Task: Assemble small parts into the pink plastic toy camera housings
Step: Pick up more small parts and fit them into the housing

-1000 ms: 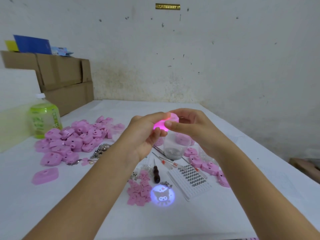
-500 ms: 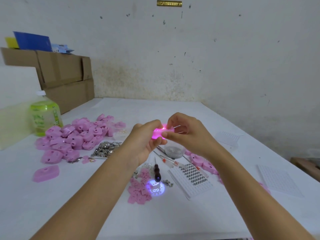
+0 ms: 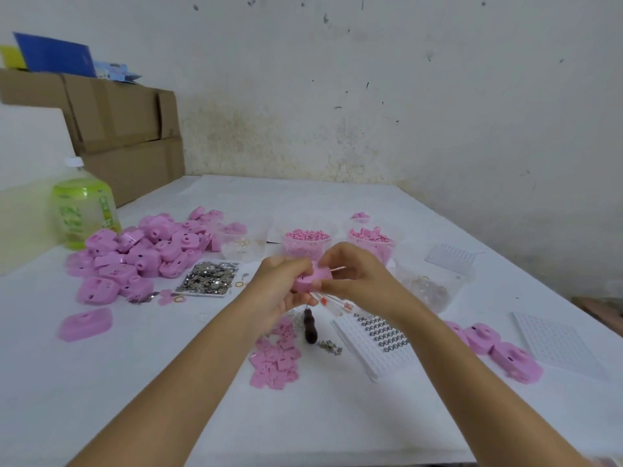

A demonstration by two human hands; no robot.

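Housing point(image 3: 308, 280) between left grip point(image 3: 278, 291) and right grip point(image 3: 357, 278), in both.

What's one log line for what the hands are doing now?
left hand: grips pink housing | right hand: pinches it too | housing pile: table, left

The fingers point(image 3: 288, 264) of the left hand point(image 3: 276, 291) and right hand point(image 3: 357, 281) cover most of the pink housing point(image 3: 308, 280). Any small part pinched there is too small to tell. The right forearm point(image 3: 438, 352) hides a corner of the white spring tray point(image 3: 374, 348). The left hand hides the tip of the dark-handled tool point(image 3: 310, 328). The clear tub point(image 3: 435, 288) holds a blur. Both arms run off the bottom edge.
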